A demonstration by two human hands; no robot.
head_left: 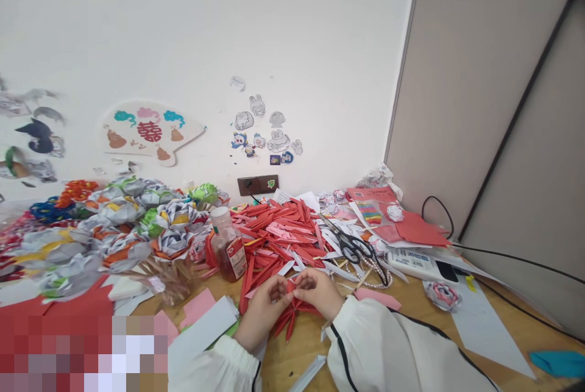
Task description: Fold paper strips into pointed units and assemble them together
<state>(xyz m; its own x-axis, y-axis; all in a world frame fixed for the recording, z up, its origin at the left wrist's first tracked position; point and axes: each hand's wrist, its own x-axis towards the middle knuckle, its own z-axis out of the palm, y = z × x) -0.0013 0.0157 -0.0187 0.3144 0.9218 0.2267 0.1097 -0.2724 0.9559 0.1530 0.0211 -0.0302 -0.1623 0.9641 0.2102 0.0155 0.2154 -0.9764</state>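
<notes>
Both hands meet at the front middle of the table in the head view. My left hand (pixel 262 310) and my right hand (pixel 317 291) pinch a red folded paper piece (pixel 292 297) between thumbs and fingertips. Several pointed red strips hang below the fingers, and my fingers hide part of the piece. Just behind the hands lies a large heap of red folded paper strips (pixel 283 230), mixed with pink and white ones. To the left of the heap stands a bottle of brownish-red liquid (pixel 228 258). Black-handled scissors (pixel 351 245) lie to its right.
Many paper flowers (pixel 173 215) on sticks crowd the left side. White and pink paper sheets (pixel 205 325) lie by my left sleeve. A bead string (pixel 379 282), red packets (pixel 411 227) and a crumpled paper flower (pixel 442 295) are at right; a cable (pixel 516 261) crosses there.
</notes>
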